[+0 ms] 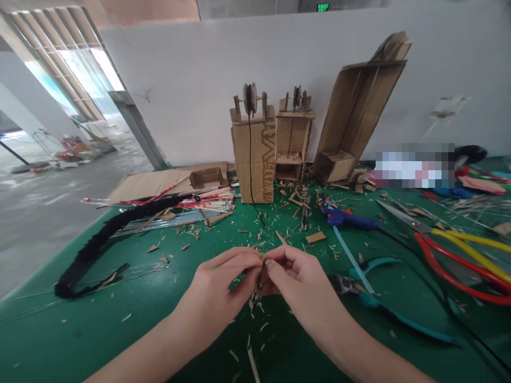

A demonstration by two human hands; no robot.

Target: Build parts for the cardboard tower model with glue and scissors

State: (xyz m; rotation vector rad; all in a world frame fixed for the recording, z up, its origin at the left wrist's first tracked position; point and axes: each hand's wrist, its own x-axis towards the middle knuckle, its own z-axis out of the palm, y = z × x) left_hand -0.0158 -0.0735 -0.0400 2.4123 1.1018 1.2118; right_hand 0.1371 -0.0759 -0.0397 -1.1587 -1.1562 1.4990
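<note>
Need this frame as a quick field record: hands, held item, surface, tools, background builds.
left hand: pinching a small cardboard piece from its left
right hand: pinching the same piece from its right
surface: green table, littered with cardboard scraps
tools right of hands: teal pliers, blue glue gun, red and yellow handled cutters
left of hands: black fuzzy strip, bundle of thin sticks
background: two small cardboard towers with spools on top, tall tilted cardboard frame against the white wall
</note>
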